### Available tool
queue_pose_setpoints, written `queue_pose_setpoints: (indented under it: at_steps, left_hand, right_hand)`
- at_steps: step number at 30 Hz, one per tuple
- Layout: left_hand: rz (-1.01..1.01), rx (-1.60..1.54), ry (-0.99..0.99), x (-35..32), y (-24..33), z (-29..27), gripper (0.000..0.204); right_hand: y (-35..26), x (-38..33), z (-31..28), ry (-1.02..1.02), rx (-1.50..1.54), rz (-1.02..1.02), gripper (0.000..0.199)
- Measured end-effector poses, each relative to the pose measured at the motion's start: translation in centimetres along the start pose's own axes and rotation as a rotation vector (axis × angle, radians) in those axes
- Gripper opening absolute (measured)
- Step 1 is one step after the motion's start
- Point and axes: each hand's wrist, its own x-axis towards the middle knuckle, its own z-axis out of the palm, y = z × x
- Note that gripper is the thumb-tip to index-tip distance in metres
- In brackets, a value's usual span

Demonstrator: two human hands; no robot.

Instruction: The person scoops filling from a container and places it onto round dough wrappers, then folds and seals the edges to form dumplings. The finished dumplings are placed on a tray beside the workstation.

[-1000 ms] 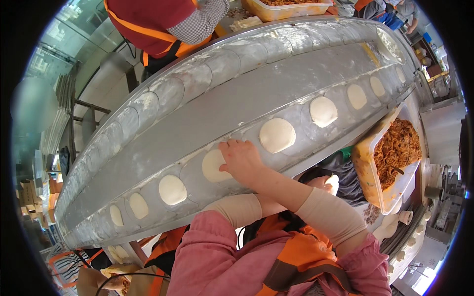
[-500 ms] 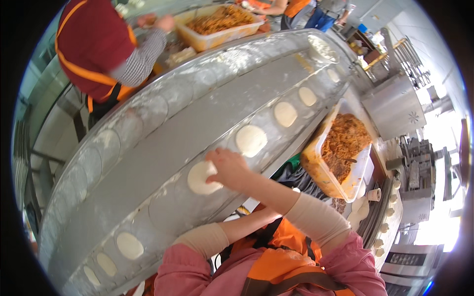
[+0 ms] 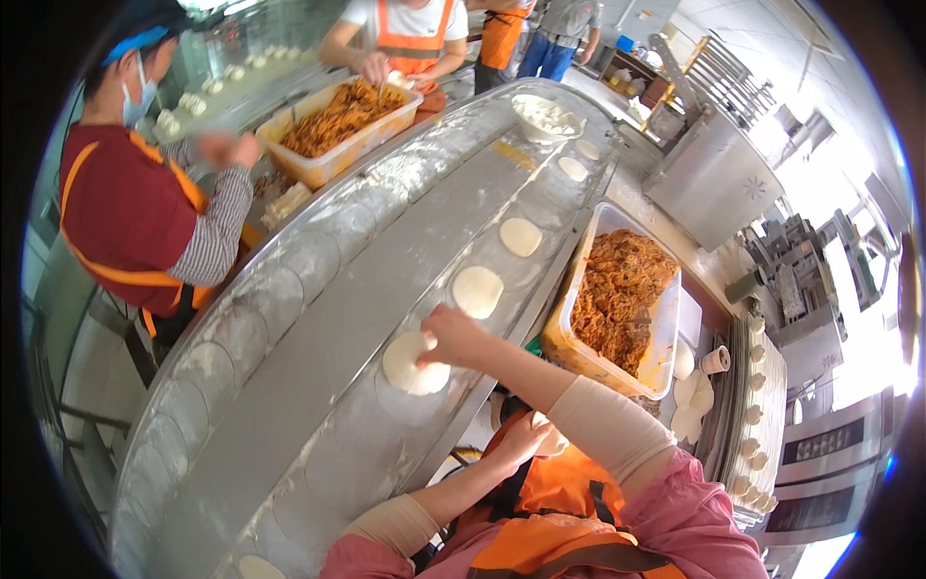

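Observation:
My right hand [image 3: 455,338] reaches across the metal conveyor, its thumb and fingers closed at the edge of a flat white dough round [image 3: 415,367]. That round lies flat on the plates. Close to my orange apron, my left hand [image 3: 524,446] is closed around a pale piece of dough [image 3: 553,441], partly covered by the fingers. Farther along the same lane lie another dough round [image 3: 477,291] and a smaller one [image 3: 521,236]. At the right stands a clear tub [image 3: 667,357] of reddish-brown shredded filling [image 3: 622,294].
A floury bowl [image 3: 548,121] sits at the conveyor's far end. Across the conveyor, one co-worker [image 3: 135,207] in maroon and another [image 3: 415,39] in white work by a second filling tub [image 3: 313,174]. Small dough pieces line a tray [image 3: 767,425] at the right.
My view has shifted, bringing more of the co-workers into sight. My left hand, earlier hidden behind my right forearm, now shows with dough in it. My right hand stays at a dough round.

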Motion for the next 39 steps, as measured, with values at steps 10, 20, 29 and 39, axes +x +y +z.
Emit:
queue_pose_setpoints:
  at_steps: [10,20,29,39]
  left_hand:
    - [-0.079,-0.123,-0.01,0.3,-1.1,-1.2,0.032]
    - [-0.089,-0.174,-0.051,0.2,-1.1,-0.9,0.034]
    - [-0.103,-0.134,0.0,-0.2,-1.1,-0.6,0.038]
    - [-0.145,-0.125,0.037,-0.9,1.5,0.9,0.038]
  right_hand:
    - [-0.4,-0.3,0.3,-0.161,0.275,-0.029,0.055]
    - [7.4,2.0,-3.3,-0.068,0.227,0.205,0.074]
    - [8.6,2.6,-3.4,-0.05,0.234,0.118,0.074]
    - [16.5,5.7,-6.4,-0.011,0.205,0.44,0.069]
